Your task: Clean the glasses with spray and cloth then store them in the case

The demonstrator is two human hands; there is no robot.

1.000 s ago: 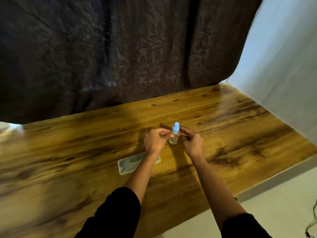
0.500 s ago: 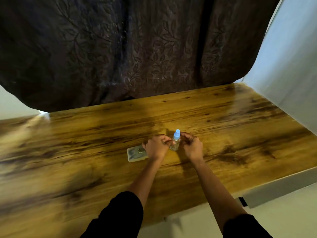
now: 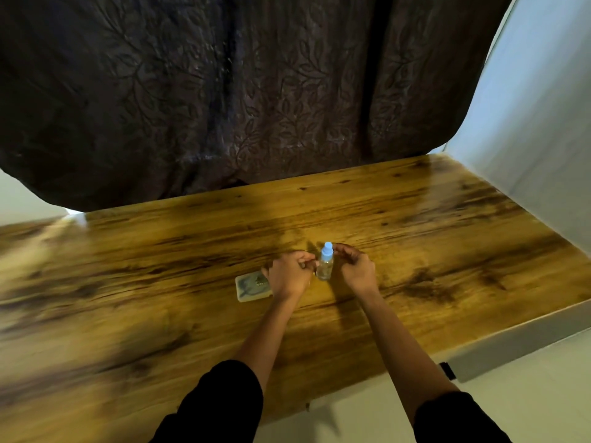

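Glasses: not plainly resolved in my head view. If they are held at all, they sit between the two hands at mid-surface, hidden by knuckles and bottle. A dark leaf-patterned curtain hangs behind the wooden surface that carries everything.

Change over the last second: my view has swung, so the flat pale pouch now shows just left of the left wrist rather than under the forearm. Both hands have stayed flanking the bottle, which has remained upright and capped. I judge that spraying has not begun and that cleaning is at its very start.

Left hand: fingers curled, tips at the bottle's side. Right hand: fingers curled beside the cap. For either grip I cannot tell whether it pinches something thin or holds nothing.

Containers: the pouch lies flat, its right end hidden by the left hand, and its contents are unseen. Whether it is the case or a cloth wrapper, I cannot say. The spray bottle has a clear body and a pale blue cap; its liquid level is too small to judge.
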